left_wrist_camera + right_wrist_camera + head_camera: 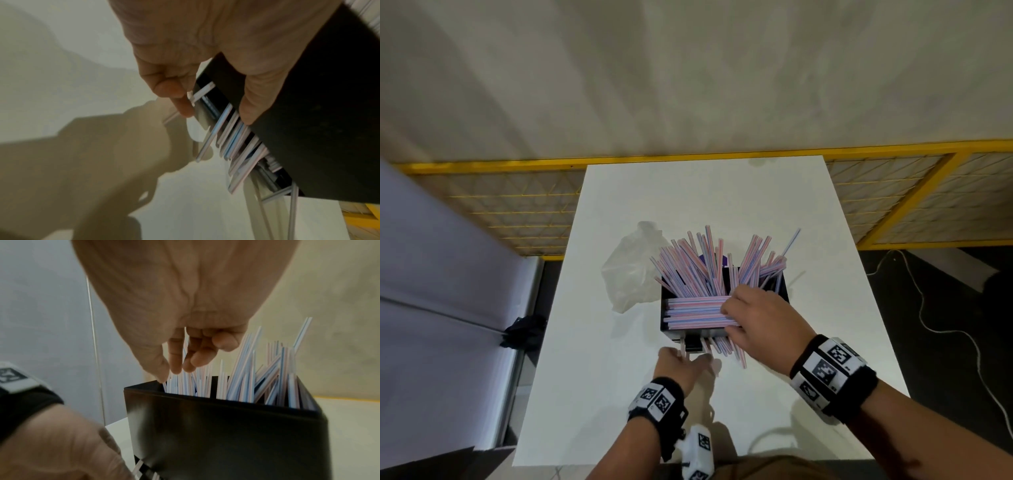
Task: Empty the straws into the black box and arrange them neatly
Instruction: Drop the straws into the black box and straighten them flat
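Observation:
A black box (pixel 663 308) stands mid-table. Pink-and-blue striped straws (pixel 698 263) stick up from it at many angles, and one bundle (pixel 695 310) lies flat across its near part. More straw ends (pixel 726 346) poke out of a slot at the box's front bottom. My right hand (pixel 732 315) is over the box's near right part, fingers curled on several straws (pixel 242 369); in the right wrist view one runs between its fingers (pixel 180 368). My left hand (pixel 685 358) is at the slot, fingers curled on one straw end (pixel 201 92), thumb against the box (pixel 318 113).
An empty clear plastic bag (pixel 630 270) lies crumpled left of the box on the white table (pixel 619 394). Something purple (pixel 724 260) shows just behind the box. A yellow mesh fence (pixel 517 209) runs behind the table, and a white cable (pixel 935 329) lies on the floor at right.

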Action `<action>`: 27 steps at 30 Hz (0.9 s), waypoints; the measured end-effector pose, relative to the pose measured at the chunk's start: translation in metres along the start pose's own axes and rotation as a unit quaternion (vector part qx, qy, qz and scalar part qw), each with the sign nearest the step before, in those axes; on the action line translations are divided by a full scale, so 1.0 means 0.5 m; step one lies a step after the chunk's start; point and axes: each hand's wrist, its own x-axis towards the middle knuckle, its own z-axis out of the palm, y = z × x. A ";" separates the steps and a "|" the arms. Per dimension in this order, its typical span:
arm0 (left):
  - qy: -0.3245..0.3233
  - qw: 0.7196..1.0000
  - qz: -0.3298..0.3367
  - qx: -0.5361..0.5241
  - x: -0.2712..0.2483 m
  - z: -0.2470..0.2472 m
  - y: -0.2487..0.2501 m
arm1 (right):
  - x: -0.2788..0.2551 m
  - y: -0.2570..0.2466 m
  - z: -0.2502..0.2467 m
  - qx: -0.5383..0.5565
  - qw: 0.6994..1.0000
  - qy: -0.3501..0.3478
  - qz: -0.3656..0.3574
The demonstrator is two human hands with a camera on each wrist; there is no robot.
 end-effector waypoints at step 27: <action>-0.081 0.975 0.018 0.206 -0.007 -0.051 -0.071 | 0.015 0.001 0.044 -0.105 0.988 -0.103 -0.050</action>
